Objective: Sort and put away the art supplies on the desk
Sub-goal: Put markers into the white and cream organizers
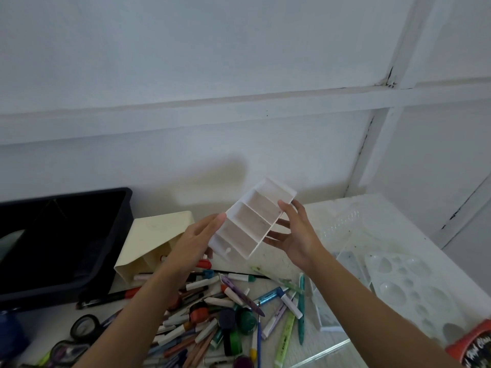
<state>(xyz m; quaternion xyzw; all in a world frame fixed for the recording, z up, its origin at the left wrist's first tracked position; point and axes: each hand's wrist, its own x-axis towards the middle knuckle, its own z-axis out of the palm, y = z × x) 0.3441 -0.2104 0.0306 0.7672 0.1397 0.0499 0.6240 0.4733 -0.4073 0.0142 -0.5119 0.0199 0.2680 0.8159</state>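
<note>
A white panelled wall stands behind a pale table [269,257]. Above the table, the left grip [196,240] and the right grip [295,235] hold a white divided organizer [252,221] between them, tilted, with its open compartments facing the camera. The left grip holds its near left corner with fingers along the side wall. The right grip has its thumb on the right rim and its fingers spread beneath. Below both grips lies a heap of markers and pens [225,309]. Left of the left grip sit a cream holder [159,240] and, further left, a black bin [61,243]. Right of the right grip lies a white paint palette [414,288].
</note>
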